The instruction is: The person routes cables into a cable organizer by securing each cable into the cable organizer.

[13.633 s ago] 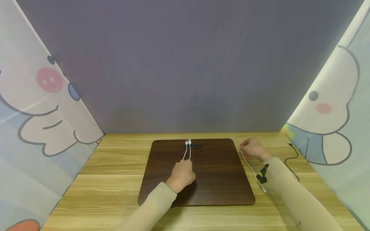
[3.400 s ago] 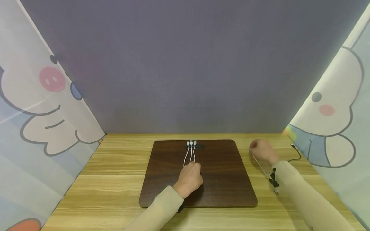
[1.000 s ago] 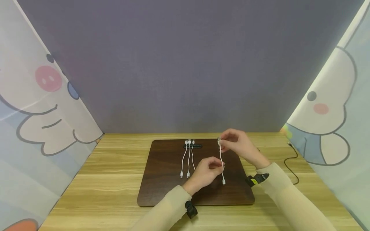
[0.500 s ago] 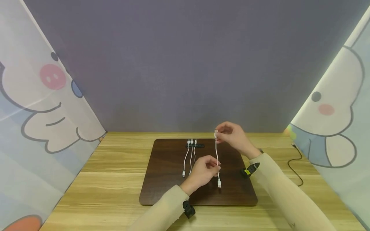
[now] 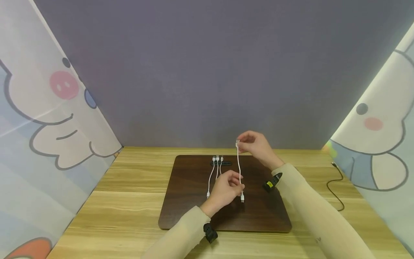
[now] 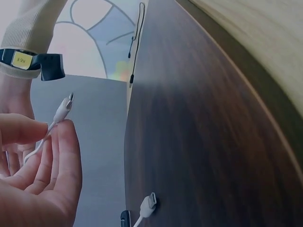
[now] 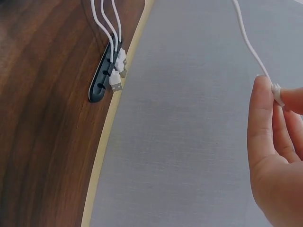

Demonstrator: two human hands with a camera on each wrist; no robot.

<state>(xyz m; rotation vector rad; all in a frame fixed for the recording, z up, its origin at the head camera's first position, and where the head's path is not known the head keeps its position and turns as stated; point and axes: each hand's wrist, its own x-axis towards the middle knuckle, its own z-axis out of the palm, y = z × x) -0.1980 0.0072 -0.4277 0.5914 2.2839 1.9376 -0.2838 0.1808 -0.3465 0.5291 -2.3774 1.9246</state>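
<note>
My right hand [image 5: 257,146] pinches the USB plug at the top end of a white USB cable [image 5: 239,165], raised above the board's far right part. Lower down, my left hand [image 5: 224,189] holds the same cable between thumb and fingers, just behind its small metal-tipped plug [image 6: 63,109]. The cable hangs nearly straight between both hands. Left of it, three white cables sit in the slots of a black cable holder [image 7: 97,92], their USB plugs toward the far edge. My left hand hides part of those cables in the head view.
The dark brown board [image 5: 258,219] lies on a light wooden table [image 5: 123,201]. A black cable [image 5: 334,187] rests on the table at the right. A grey panel [image 5: 207,79] stands behind, with cartoon-print cloths [image 5: 378,158] at both sides.
A third white cable joined the holder between the two oldest frames. Since then, my right hand brought another cable over the board, my left hand took its lower part, and the right hand rose leftward.
</note>
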